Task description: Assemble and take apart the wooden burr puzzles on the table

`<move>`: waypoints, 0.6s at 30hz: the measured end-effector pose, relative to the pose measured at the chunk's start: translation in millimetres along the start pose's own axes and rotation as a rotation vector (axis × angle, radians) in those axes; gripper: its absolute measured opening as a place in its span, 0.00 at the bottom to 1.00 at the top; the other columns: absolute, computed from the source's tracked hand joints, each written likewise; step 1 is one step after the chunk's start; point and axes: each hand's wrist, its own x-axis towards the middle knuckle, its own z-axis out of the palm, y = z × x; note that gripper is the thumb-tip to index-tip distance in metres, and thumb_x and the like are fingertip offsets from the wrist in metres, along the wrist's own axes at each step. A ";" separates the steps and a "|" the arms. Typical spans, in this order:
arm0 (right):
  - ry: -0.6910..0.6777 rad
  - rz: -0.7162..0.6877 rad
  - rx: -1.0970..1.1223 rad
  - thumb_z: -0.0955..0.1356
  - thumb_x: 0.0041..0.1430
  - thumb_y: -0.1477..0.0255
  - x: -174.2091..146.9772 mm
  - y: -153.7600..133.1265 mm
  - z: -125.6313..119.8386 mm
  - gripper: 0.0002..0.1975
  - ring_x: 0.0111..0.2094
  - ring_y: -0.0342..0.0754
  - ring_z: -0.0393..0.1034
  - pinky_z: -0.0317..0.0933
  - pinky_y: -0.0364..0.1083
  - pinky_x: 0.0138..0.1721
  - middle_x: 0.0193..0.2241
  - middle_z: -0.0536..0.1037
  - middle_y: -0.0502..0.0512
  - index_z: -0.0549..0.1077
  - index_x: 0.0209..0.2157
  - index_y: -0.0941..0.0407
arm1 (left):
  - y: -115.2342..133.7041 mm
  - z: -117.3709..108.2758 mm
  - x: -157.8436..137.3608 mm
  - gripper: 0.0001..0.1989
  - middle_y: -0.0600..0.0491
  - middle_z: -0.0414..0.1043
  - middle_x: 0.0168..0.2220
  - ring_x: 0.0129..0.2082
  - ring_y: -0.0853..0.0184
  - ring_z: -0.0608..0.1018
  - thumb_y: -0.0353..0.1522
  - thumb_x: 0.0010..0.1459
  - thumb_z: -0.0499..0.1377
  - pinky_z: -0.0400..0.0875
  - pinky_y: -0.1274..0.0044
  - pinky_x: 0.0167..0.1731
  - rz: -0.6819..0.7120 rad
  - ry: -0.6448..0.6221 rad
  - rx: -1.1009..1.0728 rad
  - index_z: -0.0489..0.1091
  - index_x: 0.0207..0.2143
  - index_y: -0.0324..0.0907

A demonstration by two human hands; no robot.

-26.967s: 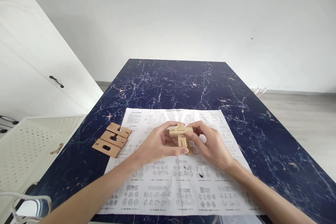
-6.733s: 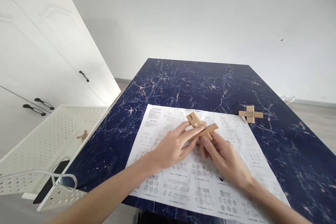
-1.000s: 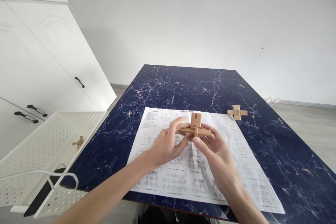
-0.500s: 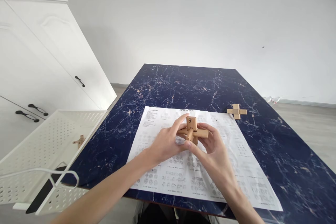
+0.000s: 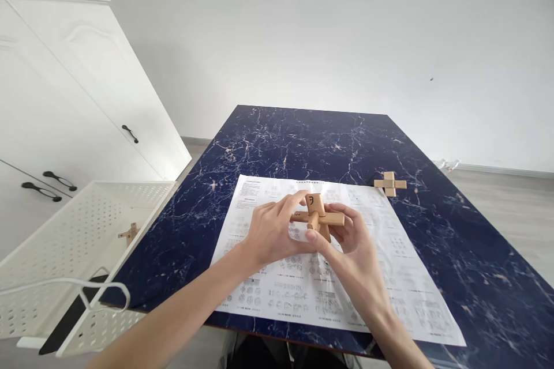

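Between my hands is a wooden interlocking puzzle (image 5: 315, 216), a cross of light-brown bars with a dark mark on its upright bar. My left hand (image 5: 272, 228) grips it from the left, index finger at the upright bar's top and thumb low underneath. From the right, my right hand (image 5: 348, 236) holds it too, its thumb at the lower front and the fingers behind the right bar. Some of the fingers are hidden behind the wood. Beneath the hands lies a large printed instruction sheet (image 5: 285, 294) with rows of small diagrams.
A second wooden cross puzzle (image 5: 389, 184) rests at the sheet's upper right corner on the dark blue marbled table (image 5: 298, 138). At the left, a white perforated basket (image 5: 47, 242) contains another wooden puzzle (image 5: 130, 233). A white cabinet (image 5: 82, 86) stands beyond the basket.
The upright bar has turned and tilted slightly, and more of the left bar shows, with a mark on it. My left hand's fingers have shifted a little around the puzzle.
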 end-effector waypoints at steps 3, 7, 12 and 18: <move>-0.004 0.010 -0.008 0.81 0.52 0.55 3.3 0.3 0.2 0.33 0.57 0.63 0.78 0.73 0.62 0.57 0.54 0.81 0.59 0.70 0.55 0.47 | -0.6 0.5 -0.7 0.35 0.52 0.86 0.47 0.33 0.63 0.88 0.51 0.58 0.65 0.80 0.74 0.32 -0.028 -0.019 -0.009 0.65 0.62 0.44; -0.008 0.012 -0.017 0.81 0.53 0.55 6.7 0.5 -0.1 0.33 0.57 0.63 0.78 0.73 0.63 0.57 0.53 0.82 0.59 0.70 0.55 0.48 | -1.9 1.2 -0.5 0.38 0.53 0.85 0.46 0.32 0.64 0.87 0.51 0.55 0.68 0.79 0.73 0.33 -0.051 -0.021 -0.010 0.65 0.62 0.44; -0.019 -0.005 -0.003 0.81 0.53 0.56 8.6 -1.6 -1.0 0.33 0.57 0.62 0.78 0.73 0.62 0.58 0.54 0.82 0.60 0.69 0.55 0.49 | -2.1 1.6 -0.5 0.39 0.52 0.84 0.49 0.32 0.63 0.87 0.54 0.58 0.66 0.78 0.73 0.33 -0.073 -0.051 -0.016 0.62 0.64 0.47; 0.043 -0.092 -0.095 0.81 0.52 0.54 17.9 -13.4 -32.2 0.34 0.55 0.62 0.79 0.73 0.62 0.58 0.55 0.82 0.62 0.69 0.55 0.49 | -9.2 -4.6 0.8 0.53 0.50 0.81 0.54 0.28 0.66 0.83 0.60 0.58 0.64 0.76 0.73 0.29 -0.112 -0.148 -0.093 0.44 0.74 0.49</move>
